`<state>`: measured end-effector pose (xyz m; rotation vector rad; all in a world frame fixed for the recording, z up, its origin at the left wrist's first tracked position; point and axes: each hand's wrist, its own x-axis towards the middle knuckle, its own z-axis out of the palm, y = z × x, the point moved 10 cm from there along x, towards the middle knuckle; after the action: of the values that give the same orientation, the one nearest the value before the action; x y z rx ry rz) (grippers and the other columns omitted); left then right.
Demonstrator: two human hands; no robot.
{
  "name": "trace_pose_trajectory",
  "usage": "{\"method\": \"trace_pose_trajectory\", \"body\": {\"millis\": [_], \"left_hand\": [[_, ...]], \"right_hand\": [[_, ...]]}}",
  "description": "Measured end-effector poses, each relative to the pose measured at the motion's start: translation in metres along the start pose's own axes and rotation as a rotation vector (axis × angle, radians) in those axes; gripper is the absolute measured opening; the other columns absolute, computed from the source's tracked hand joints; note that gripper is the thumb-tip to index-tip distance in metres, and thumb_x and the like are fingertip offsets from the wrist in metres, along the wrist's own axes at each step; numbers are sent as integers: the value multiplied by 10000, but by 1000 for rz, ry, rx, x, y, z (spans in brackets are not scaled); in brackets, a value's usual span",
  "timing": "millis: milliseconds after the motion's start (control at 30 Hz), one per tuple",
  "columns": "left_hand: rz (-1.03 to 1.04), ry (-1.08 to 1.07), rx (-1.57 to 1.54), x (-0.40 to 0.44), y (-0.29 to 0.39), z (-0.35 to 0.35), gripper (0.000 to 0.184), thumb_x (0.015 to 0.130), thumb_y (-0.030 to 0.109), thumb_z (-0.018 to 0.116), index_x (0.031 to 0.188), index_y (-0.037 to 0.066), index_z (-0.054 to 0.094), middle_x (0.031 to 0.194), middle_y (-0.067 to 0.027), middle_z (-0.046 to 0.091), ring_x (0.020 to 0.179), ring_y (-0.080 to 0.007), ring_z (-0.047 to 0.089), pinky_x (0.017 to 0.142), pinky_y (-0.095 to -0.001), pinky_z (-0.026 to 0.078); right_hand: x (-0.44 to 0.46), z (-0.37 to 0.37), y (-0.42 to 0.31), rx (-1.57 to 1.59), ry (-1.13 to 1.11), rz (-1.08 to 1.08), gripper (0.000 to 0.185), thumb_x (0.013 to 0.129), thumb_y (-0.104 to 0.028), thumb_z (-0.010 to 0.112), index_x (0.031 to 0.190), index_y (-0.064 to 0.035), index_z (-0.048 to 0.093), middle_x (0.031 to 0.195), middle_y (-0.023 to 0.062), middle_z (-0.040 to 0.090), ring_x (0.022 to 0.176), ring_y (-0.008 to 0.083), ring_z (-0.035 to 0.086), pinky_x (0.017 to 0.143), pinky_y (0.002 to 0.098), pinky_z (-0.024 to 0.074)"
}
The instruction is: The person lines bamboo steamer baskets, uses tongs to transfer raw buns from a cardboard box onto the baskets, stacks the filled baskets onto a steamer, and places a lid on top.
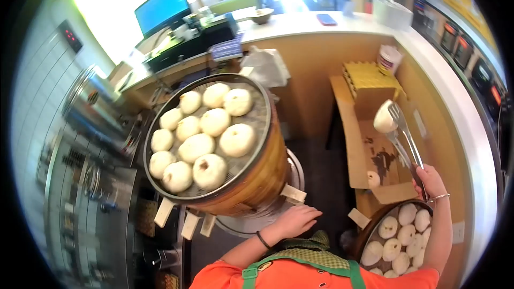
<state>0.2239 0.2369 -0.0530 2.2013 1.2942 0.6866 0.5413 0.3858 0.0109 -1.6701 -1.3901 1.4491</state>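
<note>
My right hand is closed round the handles of metal tongs. A white steamed bun sits between the tongs' tips, raised over an open cardboard box. Beneath my right forearm is a round steamer holding several pale buns. In front of my body, my left hand is held palm down with its fingers stretched out and nothing visible in it. It is nearest to a wooden handle of the tall bamboo steamer, whose top tier carries several buns.
Another bun lies in the cardboard box. Yellow egg-crate trays and a white tub stand behind it. A white counter curves around the back and right. A metal pot and a steel worktop are at left.
</note>
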Motion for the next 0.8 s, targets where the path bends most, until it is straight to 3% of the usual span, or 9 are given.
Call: {"method": "trace_pose_trajectory", "body": {"millis": [67, 133, 200, 267, 367, 533, 567, 667, 800], "left_hand": [[34, 4, -5, -8, 6, -12, 267, 826, 147, 582, 1074, 49, 576, 1036, -108, 604, 975, -287, 562, 839, -384, 450], [72, 66, -20, -18, 15, -25, 268, 827, 143, 579, 1078, 46, 572, 1039, -107, 598, 970, -287, 559, 840, -384, 446], [64, 86, -15, -33, 15, -38, 270, 824, 142, 579, 1073, 38, 572, 1031, -110, 600, 972, -285, 559, 843, -387, 446], [63, 105, -15, -50, 12, -47, 272, 820, 142, 579, 1068, 31, 573, 1024, -113, 602, 973, -284, 559, 846, -389, 446], [4, 133, 3, -81, -3, -59, 272, 830, 148, 565, 1072, 25, 573, 1034, -122, 600, 977, -287, 554, 849, -385, 445], [-143, 196, -37, -117, -28, -84, 277, 839, 163, 548, 1083, 38, 582, 1057, -107, 603, 986, -287, 552, 856, -379, 444], [-129, 189, -41, -120, -31, -85, 277, 839, 163, 548, 1083, 38, 582, 1057, -107, 603, 986, -287, 552, 856, -379, 444], [-109, 170, -57, -126, -35, -86, 273, 838, 162, 550, 1081, 41, 584, 1055, -99, 607, 986, -284, 555, 856, -376, 444], [-20, 145, -58, -124, -34, -90, 271, 830, 158, 559, 1070, 35, 585, 1051, -109, 609, 977, -290, 561, 850, -377, 446]], "right_hand": [[-13, 53, -86, -221, -125, -231, 205, 876, -214, 538, 790, -28, 537, 606, 16, 530, 434, 83, 465, 403, 229, 383], [-33, 117, -171, -423, -194, -495, 214, 854, -228, 565, 852, -14, 560, 672, 38, 564, 514, 140, 519, 490, 262, 440], [-59, 179, -249, -692, -103, -1043, 277, 836, -277, 598, 927, -16, 584, 763, 100, 612, 647, 229, 592, 597, 317, 483], [-63, 226, -284, -1113, 123, -1123, 348, 811, -334, 624, 993, -37, 600, 858, 158, 625, 750, 302, 617, 658, 372, 497], [-67, 285, -312, -1338, 146, -1071, 421, 756, -355, 669, 1012, -30, 592, 835, 158, 628, 773, 312, 621, 653, 391, 495], [-103, 320, -330, -1797, -121, -781, 354, 724, -372, 696, 823, -34, 654, 735, 133, 636, 720, 301, 633, 629, 389, 508], [-106, 320, -333, -1793, -129, -793, 366, 712, -384, 703, 762, -25, 658, 745, 133, 640, 732, 305, 635, 631, 383, 509], [-91, 338, -336, -1799, -124, -869, 392, 708, -396, 703, 789, -16, 651, 754, 135, 642, 753, 304, 634, 645, 380, 508], [-101, 290, -344, -1584, -37, -744, 462, 711, -385, 699, 971, -7, 649, 883, 177, 644, 889, 316, 610, 766, 394, 483]]}}
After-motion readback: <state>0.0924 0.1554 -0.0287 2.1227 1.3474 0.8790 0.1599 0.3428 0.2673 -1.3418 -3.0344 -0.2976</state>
